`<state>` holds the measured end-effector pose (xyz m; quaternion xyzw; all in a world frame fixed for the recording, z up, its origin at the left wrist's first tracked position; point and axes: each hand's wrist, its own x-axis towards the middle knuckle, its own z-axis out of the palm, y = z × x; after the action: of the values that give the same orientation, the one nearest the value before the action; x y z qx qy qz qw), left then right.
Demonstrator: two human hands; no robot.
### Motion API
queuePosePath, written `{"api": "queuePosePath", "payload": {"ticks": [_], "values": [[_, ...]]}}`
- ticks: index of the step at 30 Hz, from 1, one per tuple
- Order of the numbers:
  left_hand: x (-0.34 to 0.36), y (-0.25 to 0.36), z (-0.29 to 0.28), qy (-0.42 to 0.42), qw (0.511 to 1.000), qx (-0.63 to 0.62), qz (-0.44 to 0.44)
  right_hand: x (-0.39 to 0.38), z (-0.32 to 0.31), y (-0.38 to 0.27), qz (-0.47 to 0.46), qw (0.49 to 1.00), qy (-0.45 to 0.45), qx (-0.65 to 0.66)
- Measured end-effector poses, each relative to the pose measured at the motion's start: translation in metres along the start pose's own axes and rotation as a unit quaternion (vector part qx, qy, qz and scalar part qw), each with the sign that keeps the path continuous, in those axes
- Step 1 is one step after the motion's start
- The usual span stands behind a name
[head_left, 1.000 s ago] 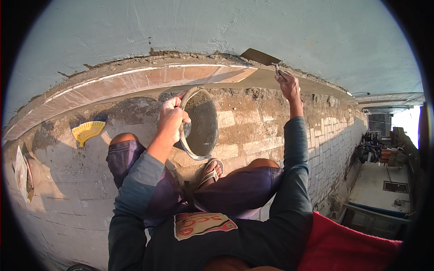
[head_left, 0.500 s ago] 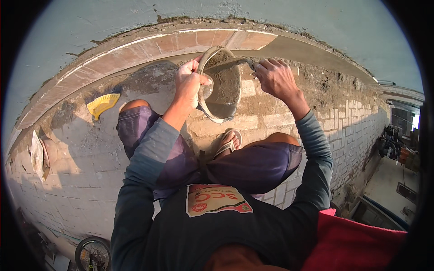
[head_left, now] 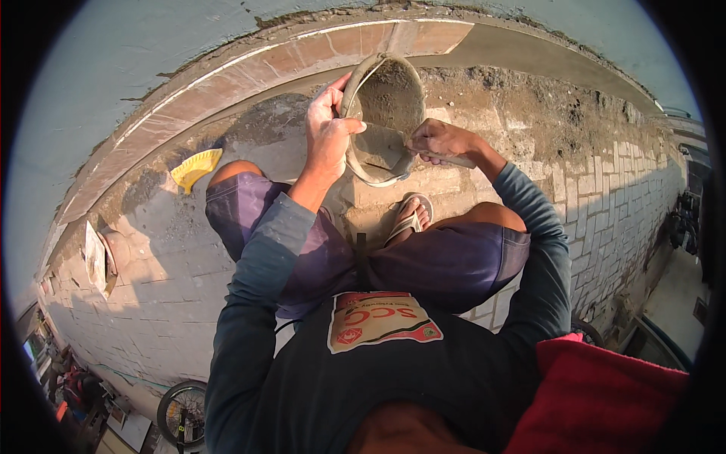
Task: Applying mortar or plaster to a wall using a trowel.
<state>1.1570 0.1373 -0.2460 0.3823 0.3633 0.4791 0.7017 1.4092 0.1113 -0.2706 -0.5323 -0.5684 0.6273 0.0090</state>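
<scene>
My left hand (head_left: 330, 136) grips the near-left rim of a cement-crusted bucket (head_left: 368, 172), its thumb hooked over the edge. The bucket tilts so that its mouth faces me, and wet grey mortar (head_left: 389, 87) coats its inside. In my right hand (head_left: 442, 141) is a trowel (head_left: 384, 145); the handle sticks out to the right below my fist. The trowel's flat blade reaches inside the bucket, against the mortar near the lower rim.
A tiled strip (head_left: 333, 49) runs along the base of the blue-grey wall (head_left: 189, 38) ahead. On the paving to the left lie a yellow notched spreader (head_left: 195, 169) and a mortar-stained board (head_left: 97, 259). Loose dirt (head_left: 522, 98) borders the wall. A bicycle wheel (head_left: 181, 412) stands behind at lower left.
My right hand has come down and inward from beyond the right rim, bringing the trowel blade lower inside the bucket. The left hand keeps its hold, and the bucket's mouth faces me more.
</scene>
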Motion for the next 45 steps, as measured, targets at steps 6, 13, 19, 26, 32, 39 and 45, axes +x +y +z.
{"api": "queuePosePath", "payload": {"ticks": [6, 13, 19, 26, 32, 39, 45], "values": [[0.004, 0.017, 0.0, 0.047, 0.995, -0.085, 0.009, -0.034, -0.015, -0.014, -0.103, 0.981, 0.117, -0.118], [0.011, 0.01, -0.025, 0.123, 0.979, -0.164, -0.017, -0.068, -0.04, -0.058, -0.083, 0.985, 0.128, -0.079], [0.01, 0.011, -0.024, 0.135, 0.969, -0.203, -0.042, -0.078, -0.089, -0.091, -0.138, 0.938, 0.268, -0.171], [0.005, 0.014, -0.018, 0.159, 0.967, -0.194, -0.055, -0.016, -0.147, -0.084, -0.239, 0.715, 0.499, -0.427], [0.005, 0.01, -0.025, 0.171, 0.973, -0.145, -0.055, 0.006, -0.146, -0.075, -0.251, 0.711, 0.504, -0.421], [0.011, 0.006, -0.028, 0.161, 0.971, -0.168, -0.047, 0.011, -0.144, -0.071, -0.248, 0.726, 0.497, -0.404], [0.009, 0.011, -0.028, 0.149, 0.978, -0.125, -0.081, 0.014, -0.133, -0.079, -0.264, 0.742, 0.49, -0.373]]}}
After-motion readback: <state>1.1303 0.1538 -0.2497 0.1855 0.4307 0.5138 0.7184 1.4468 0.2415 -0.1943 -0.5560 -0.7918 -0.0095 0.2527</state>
